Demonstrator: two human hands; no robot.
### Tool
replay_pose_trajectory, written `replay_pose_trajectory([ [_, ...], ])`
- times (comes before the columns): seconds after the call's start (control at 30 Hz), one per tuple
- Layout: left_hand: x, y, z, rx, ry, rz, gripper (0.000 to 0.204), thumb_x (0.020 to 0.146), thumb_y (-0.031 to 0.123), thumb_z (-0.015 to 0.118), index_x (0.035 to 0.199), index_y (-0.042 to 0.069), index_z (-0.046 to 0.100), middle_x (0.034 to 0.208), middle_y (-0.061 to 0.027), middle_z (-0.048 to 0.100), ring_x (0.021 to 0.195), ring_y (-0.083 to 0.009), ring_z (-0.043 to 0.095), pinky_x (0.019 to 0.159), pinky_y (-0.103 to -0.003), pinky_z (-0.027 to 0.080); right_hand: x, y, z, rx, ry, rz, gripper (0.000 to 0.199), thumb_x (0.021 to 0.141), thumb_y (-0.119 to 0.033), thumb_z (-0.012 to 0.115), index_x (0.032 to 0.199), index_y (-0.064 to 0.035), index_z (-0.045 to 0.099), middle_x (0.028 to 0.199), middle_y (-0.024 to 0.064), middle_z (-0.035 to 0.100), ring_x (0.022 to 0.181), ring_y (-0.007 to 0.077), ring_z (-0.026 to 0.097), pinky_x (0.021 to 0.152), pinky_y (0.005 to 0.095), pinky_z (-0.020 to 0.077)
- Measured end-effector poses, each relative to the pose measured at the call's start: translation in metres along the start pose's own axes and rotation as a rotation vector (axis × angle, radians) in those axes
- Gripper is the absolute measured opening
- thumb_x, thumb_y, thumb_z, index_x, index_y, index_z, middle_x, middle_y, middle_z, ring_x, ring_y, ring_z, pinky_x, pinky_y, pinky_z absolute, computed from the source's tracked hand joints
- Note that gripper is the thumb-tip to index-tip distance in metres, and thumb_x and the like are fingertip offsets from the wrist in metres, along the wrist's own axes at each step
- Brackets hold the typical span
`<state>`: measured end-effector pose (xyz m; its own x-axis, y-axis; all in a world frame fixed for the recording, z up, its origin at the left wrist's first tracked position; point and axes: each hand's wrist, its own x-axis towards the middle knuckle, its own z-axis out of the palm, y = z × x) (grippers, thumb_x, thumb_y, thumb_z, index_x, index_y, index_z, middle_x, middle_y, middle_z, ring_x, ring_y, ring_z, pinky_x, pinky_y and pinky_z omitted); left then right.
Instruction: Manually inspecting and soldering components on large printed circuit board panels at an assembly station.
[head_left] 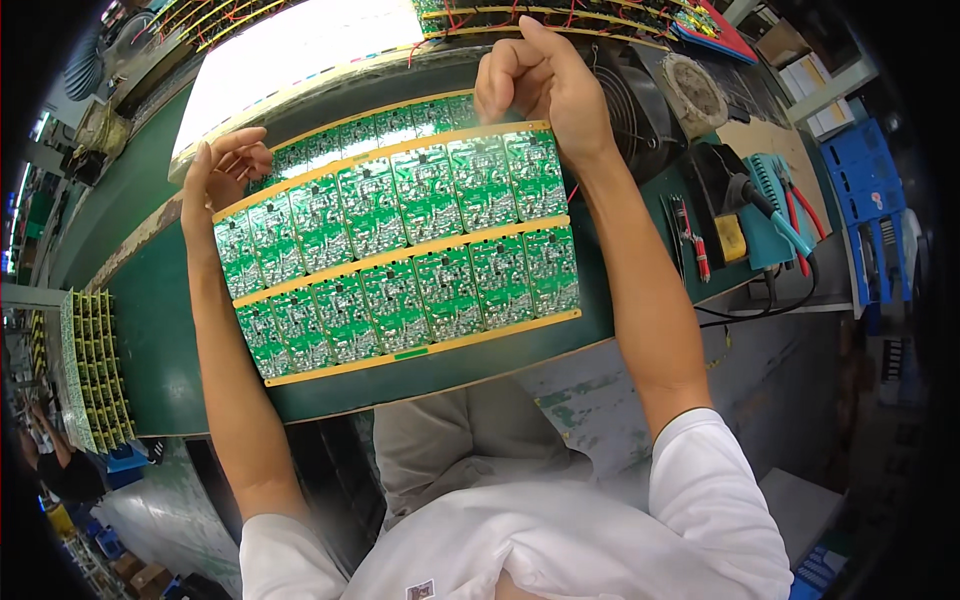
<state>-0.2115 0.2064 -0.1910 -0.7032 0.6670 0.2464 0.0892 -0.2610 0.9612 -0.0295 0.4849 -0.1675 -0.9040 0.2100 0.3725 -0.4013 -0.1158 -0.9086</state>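
Observation:
A large green circuit board panel [345, 250] with yellow-orange edge strips lies tilted between my forearms, its two rows of small boards facing me. Behind its upper edge shows another row of boards on a rear circuit board panel [345, 138], partly covered by the front one. My left hand [228, 168] curls its fingers at the rear panel's left end, beside the front panel's upper left corner. At the opposite end, my right hand [545, 85] has its fingers bent in, their tips by the rear panel's right end. The exact contact of both hands is partly hidden.
A bright white lit surface [300, 55] lies beyond the panels, with racked boards and red wires [540, 18] at the back. To the right are a black fan [630, 110], tweezers [675, 230], a soldering iron [775, 210] and red-handled pliers [800, 205]. Stacked boards [95, 370] stand left.

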Motion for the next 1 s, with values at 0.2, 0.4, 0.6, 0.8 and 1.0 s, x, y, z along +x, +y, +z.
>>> replay_pose_trajectory([
  [0.2, -0.003, 0.003, 0.007, -0.008, -0.012, -0.01, 0.057, 0.095, 0.045, 0.037, 0.105, -0.003, 0.066, 0.085, -0.0085, 0.06, 0.082, -0.0144, 0.051, 0.075, -0.027, 0.038, 0.0, 0.006, -0.004, 0.027, -0.027, 0.009, 0.059, 0.098, -0.039, 0.03, 0.052, -0.0054, 0.048, 0.06, 0.0091, 0.051, 0.057, 0.0187, 0.049, 0.061, 0.0278, 0.0376],
  [0.4, -0.003, 0.003, 0.006, -0.025, -0.029, -0.012, 0.058, 0.096, 0.046, 0.036, 0.104, -0.003, 0.066, 0.085, -0.0085, 0.06, 0.082, -0.0139, 0.051, 0.075, -0.027, 0.038, 0.001, 0.012, -0.01, 0.083, -0.085, 0.014, 0.061, 0.097, -0.039, 0.032, 0.049, -0.0047, 0.048, 0.058, 0.0093, 0.052, 0.059, 0.0197, 0.05, 0.063, 0.0274, 0.0388],
  [0.6, -0.005, 0.007, 0.012, 0.011, 0.005, -0.025, 0.06, 0.096, 0.047, 0.034, 0.099, -0.003, 0.068, 0.083, -0.0087, 0.06, 0.081, -0.0143, 0.052, 0.075, -0.027, 0.038, -0.001, 0.012, -0.008, 0.066, -0.082, 0.045, 0.066, 0.099, -0.043, 0.027, 0.044, -0.0084, 0.041, 0.055, 0.0074, 0.047, 0.058, 0.0187, 0.045, 0.062, 0.0278, 0.0359],
  [0.8, -0.006, 0.008, 0.013, 0.025, 0.019, -0.027, 0.064, 0.096, 0.049, 0.031, 0.095, -0.003, 0.068, 0.082, -0.0096, 0.061, 0.081, -0.0152, 0.052, 0.075, -0.028, 0.038, 0.004, 0.013, -0.013, 0.143, -0.158, 0.054, 0.071, 0.101, -0.047, 0.022, 0.044, -0.0079, 0.041, 0.054, 0.0075, 0.047, 0.054, 0.0182, 0.043, 0.059, 0.0275, 0.0363],
  [1.0, -0.007, 0.009, 0.017, 0.015, 0.065, -0.019, 0.07, 0.095, 0.052, 0.027, 0.092, -0.003, 0.069, 0.079, -0.0098, 0.061, 0.078, -0.0156, 0.052, 0.075, -0.029, 0.038, 0.005, 0.012, -0.011, 0.134, -0.114, 0.033, 0.079, 0.102, -0.051, 0.02, 0.041, -0.0063, 0.041, 0.051, 0.0086, 0.047, 0.049, 0.0186, 0.042, 0.057, 0.026, 0.0379],
])
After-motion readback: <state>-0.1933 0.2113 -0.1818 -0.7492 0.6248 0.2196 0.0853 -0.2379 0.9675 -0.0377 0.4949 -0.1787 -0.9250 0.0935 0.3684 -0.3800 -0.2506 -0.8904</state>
